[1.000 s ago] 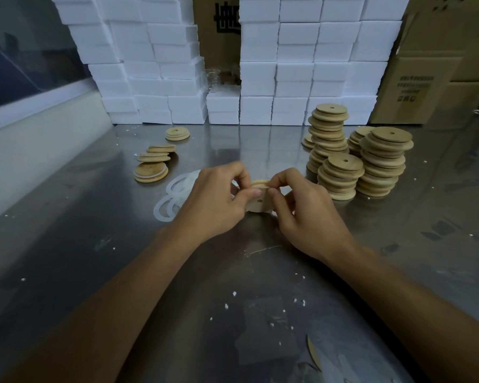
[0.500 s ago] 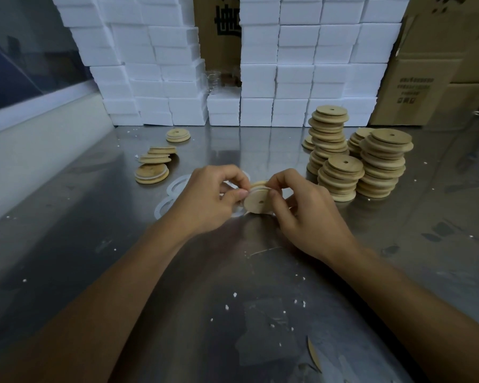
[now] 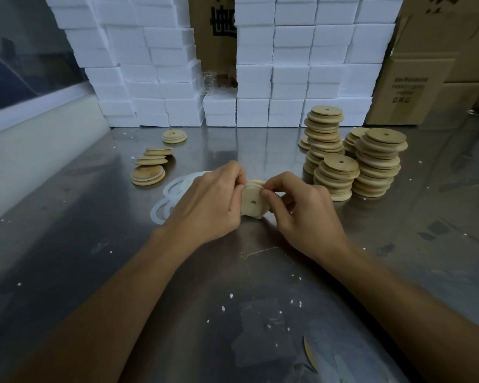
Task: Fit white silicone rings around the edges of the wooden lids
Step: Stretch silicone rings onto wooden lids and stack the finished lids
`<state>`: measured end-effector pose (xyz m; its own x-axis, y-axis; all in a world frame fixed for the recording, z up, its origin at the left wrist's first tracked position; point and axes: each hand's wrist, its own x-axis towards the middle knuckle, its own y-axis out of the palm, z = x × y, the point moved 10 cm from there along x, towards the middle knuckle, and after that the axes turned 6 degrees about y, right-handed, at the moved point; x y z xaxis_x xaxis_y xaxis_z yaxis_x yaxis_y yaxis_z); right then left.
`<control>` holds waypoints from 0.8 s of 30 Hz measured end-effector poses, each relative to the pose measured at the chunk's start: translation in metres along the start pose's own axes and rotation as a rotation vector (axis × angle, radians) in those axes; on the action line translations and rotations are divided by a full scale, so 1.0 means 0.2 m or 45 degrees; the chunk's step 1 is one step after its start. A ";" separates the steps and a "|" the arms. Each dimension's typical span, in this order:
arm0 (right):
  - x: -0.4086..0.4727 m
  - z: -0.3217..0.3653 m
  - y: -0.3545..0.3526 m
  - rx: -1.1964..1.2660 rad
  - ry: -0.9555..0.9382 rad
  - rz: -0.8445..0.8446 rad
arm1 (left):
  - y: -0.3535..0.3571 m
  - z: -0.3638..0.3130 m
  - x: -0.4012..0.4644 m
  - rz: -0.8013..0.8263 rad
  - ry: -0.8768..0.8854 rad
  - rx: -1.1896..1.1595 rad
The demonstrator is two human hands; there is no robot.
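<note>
We've got the wooden lid (image 3: 252, 201) on edge, face toward us, between left hand (image 3: 208, 203) and right hand (image 3: 302, 214), both grips pinching its rim, silicone ring (image 3: 253, 184) riding the top edge.

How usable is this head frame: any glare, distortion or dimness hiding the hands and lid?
Head view: dim, bluish light; the steel table mirrors the white foam boxes as soft glare. Wide-angle bending curves the box stacks at the edges. The left hand, right hand and wooden lid are reasonably sharp; the forearms at the bottom fall into shadow.
</note>
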<state>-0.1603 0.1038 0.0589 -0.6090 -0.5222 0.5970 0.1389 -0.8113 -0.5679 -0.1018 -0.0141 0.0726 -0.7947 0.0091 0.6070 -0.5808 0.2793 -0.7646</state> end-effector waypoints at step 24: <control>0.00 -0.04 -0.01 0.114 0.093 0.013 | -0.01 0.06 0.01 0.014 -0.072 -0.136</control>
<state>-0.1678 0.1066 0.0553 -0.6620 -0.5126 0.5468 0.2125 -0.8280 -0.5189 -0.1042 -0.0255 0.0737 -0.8115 -0.0405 0.5829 -0.5520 0.3805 -0.7420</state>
